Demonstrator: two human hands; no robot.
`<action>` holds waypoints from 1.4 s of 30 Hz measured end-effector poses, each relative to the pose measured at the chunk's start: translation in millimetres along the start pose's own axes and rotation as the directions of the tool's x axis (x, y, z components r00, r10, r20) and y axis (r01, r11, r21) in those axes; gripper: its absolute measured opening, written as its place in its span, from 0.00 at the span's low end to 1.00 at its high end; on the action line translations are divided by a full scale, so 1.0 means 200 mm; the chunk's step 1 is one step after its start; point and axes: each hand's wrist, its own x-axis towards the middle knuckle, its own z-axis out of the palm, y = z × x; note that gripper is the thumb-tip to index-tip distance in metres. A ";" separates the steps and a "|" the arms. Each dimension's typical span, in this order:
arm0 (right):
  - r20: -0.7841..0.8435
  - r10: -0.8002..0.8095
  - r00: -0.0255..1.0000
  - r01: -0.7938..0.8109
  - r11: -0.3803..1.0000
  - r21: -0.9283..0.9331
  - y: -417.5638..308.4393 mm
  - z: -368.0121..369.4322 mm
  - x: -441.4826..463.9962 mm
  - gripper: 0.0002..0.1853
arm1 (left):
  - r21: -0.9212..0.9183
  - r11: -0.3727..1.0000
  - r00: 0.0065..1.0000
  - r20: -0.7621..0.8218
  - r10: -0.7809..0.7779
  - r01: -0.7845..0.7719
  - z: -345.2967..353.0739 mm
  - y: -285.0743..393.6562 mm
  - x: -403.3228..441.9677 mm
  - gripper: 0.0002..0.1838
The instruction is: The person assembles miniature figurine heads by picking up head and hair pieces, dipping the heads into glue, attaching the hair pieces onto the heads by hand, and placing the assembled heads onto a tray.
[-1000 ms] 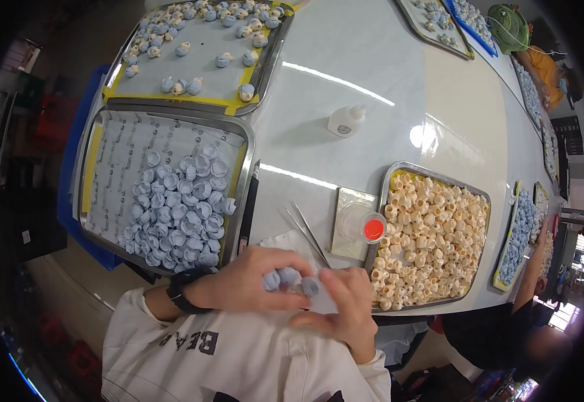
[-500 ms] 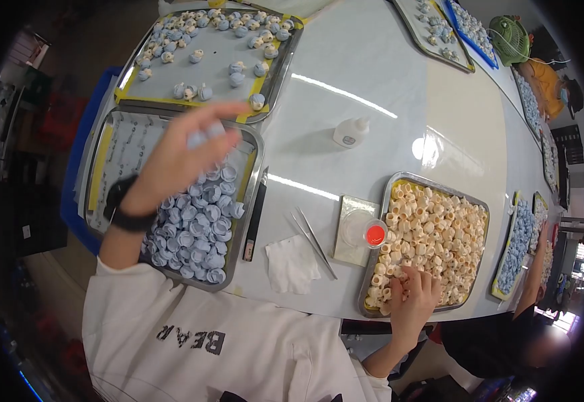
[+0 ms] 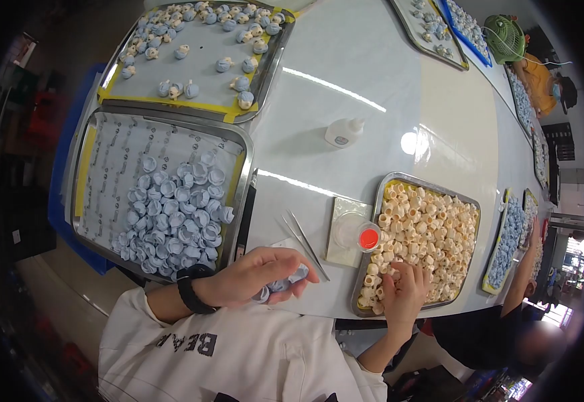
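Blue pieces [image 3: 298, 274] are sitting partly hidden in the curled left hand [image 3: 255, 273]; over cream pieces [image 3: 436, 231], the right hand [image 3: 407, 295] is bending, its grip impossible to tell.

White glare streaks the bright table [image 3: 298, 144], while the rounded view bends and darkens toward its edges.

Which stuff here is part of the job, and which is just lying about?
Job, likely:
blue cups, in left hand
cream pieces, at right hand
blue-and-cream pieces

Lying about, untouched now:
tweezers
bottle
green fan
red pot (role unclear)
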 end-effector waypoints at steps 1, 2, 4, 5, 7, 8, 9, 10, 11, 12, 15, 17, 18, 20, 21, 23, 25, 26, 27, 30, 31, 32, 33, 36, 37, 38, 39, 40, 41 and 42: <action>-0.025 -0.028 0.999 0.027 0.999 -0.044 0.00 0.00 0.00 0.13 | -0.005 1.000 1.000 0.001 0.000 0.000 0.00 0.00 0.00 0.18; -0.021 -0.030 0.999 0.029 0.998 -0.047 0.00 0.00 -0.01 0.13 | 0.023 1.000 1.000 -0.001 0.009 -0.009 0.00 0.00 0.00 0.18; -0.018 -0.040 0.999 0.040 0.999 -0.033 0.00 0.00 0.00 0.12 | 0.045 0.999 1.000 -0.003 0.022 -0.022 0.00 0.00 0.00 0.18; -0.015 -0.043 0.999 0.042 0.998 -0.037 0.00 0.00 0.00 0.12 | 0.072 0.997 0.999 -0.017 0.041 -0.040 0.01 0.01 0.00 0.18; 0.013 0.000 1.000 0.000 1.000 0.012 0.00 0.00 0.01 0.11 | 0.096 0.994 0.998 -0.027 0.061 -0.058 0.01 0.01 0.00 0.17; 0.014 -0.003 1.000 0.003 1.000 0.008 0.00 0.00 0.02 0.11 | 0.077 0.993 0.995 -0.044 0.089 -0.085 0.02 0.01 -0.01 0.18; 0.007 -0.030 1.000 0.030 0.998 0.057 0.02 0.00 0.02 0.11 | 0.059 0.992 0.991 -0.063 0.116 -0.113 0.01 0.01 -0.01 0.18; -0.001 -0.058 0.998 0.058 0.993 0.106 0.04 0.01 0.01 0.11 | 0.054 0.992 0.991 -0.064 0.119 -0.115 0.01 0.01 -0.01 0.18; 0.004 -0.063 0.998 0.062 0.993 0.104 0.06 0.01 0.01 0.11 | 0.053 0.995 0.995 -0.042 0.087 -0.085 0.00 0.00 -0.01 0.17; -0.017 -0.068 0.998 0.070 0.989 0.127 0.08 0.01 0.00 0.11 | 0.054 0.997 0.998 -0.020 0.054 -0.053 -0.01 0.00 -0.01 0.17; -0.117 0.015 0.993 0.018 0.962 0.274 0.08 -0.03 -0.04 0.11 | 0.105 0.992 0.997 -0.019 0.079 -0.076 -0.01 0.00 -0.01 0.16; -0.186 0.118 0.976 -0.035 0.917 0.397 0.01 -0.07 -0.06 0.11 | 0.141 0.988 0.998 -0.003 0.058 -0.057 -0.01 0.01 -0.01 0.16; -0.229 0.121 0.966 0.072 0.722 0.688 -0.12 -0.09 -0.06 0.12 | 0.178 0.983 0.999 0.013 0.036 -0.038 -0.01 0.01 -0.01 0.17; -0.241 0.033 0.970 0.208 0.400 0.892 -0.29 -0.08 -0.05 0.15 | 0.199 0.980 1.000 0.016 -0.004 0.000 0.00 0.01 -0.01 0.17; -0.215 -0.082 0.973 0.230 0.364 0.903 -0.33 -0.06 -0.03 0.17 | 0.220 0.975 0.999 0.018 -0.030 0.026 0.01 0.01 0.00 0.18; -0.131 -0.147 0.980 0.183 0.430 0.884 -0.41 -0.02 0.02 0.21 | 0.222 0.974 0.999 0.026 -0.040 0.034 0.01 0.01 0.00 0.18; -0.165 -0.230 0.959 0.254 0.442 0.860 -0.43 0.00 0.06 0.19 | 0.222 0.975 0.999 0.021 -0.040 0.034 0.00 0.01 -0.01 0.18; -0.198 -0.311 0.930 0.328 0.452 0.830 -0.44 0.00 0.07 0.18 | 0.229 0.973 0.999 0.023 -0.037 0.031 0.00 0.02 -0.01 0.18; -0.197 -0.310 0.930 0.327 0.451 0.830 -0.45 0.00 0.08 0.18 | 0.238 0.971 0.999 0.028 -0.037 0.029 0.00 0.02 -0.01 0.18; -0.147 -0.280 0.949 0.279 0.523 0.806 -0.46 0.01 0.08 0.18 | 0.217 0.976 1.000 -0.004 -0.026 0.026 0.00 0.01 -0.01 0.19; -0.136 -0.240 0.961 0.246 0.521 0.817 -0.46 0.01 0.07 0.21 | 0.215 0.976 1.000 -0.006 -0.027 0.028 0.00 0.01 -0.01 0.19; -0.124 -0.200 0.972 0.212 0.520 0.828 -0.46 0.01 0.06 0.23 | 0.221 0.975 1.000 -0.008 -0.026 0.028 0.00 0.01 -0.01 0.19; -0.121 -0.199 0.973 0.209 0.521 0.827 -0.46 0.02 0.06 0.23 | 0.228 0.973 1.000 -0.010 -0.026 0.027 0.00 0.01 -0.01 0.20; -0.181 -0.149 0.972 0.231 0.473 0.850 -0.45 0.05 0.05 0.23 | 0.262 0.965 1.000 0.021 -0.013 0.007 0.01 0.02 0.00 0.20; -0.207 -0.198 0.958 0.281 0.509 0.813 -0.45 0.04 0.05 0.22 | 0.261 0.965 1.000 0.021 -0.014 0.008 0.00 0.02 0.00 0.20; -0.232 -0.248 0.941 0.333 0.541 0.772 -0.44 0.04 0.05 0.22 | 0.255 0.967 1.000 0.017 -0.020 0.015 0.00 0.02 0.00 0.20; -0.232 -0.248 0.941 0.333 0.541 0.772 -0.43 0.04 0.05 0.22 | 0.250 0.968 1.000 0.014 -0.025 0.021 0.00 0.02 0.00 0.20; -0.231 -0.275 0.933 0.350 0.549 0.759 -0.43 0.04 0.05 0.20 | 0.250 0.968 1.000 0.015 -0.026 0.021 0.00 0.02 0.00 0.20; -0.231 -0.301 0.925 0.367 0.557 0.745 -0.42 0.04 0.05 0.18 | 0.247 0.969 0.999 0.018 -0.032 0.026 0.00 0.02 0.00 0.19; -0.231 -0.301 0.925 0.367 0.558 0.744 -0.42 0.04 0.04 0.18 | 0.245 0.969 0.999 0.021 -0.037 0.031 0.00 0.02 0.00 0.19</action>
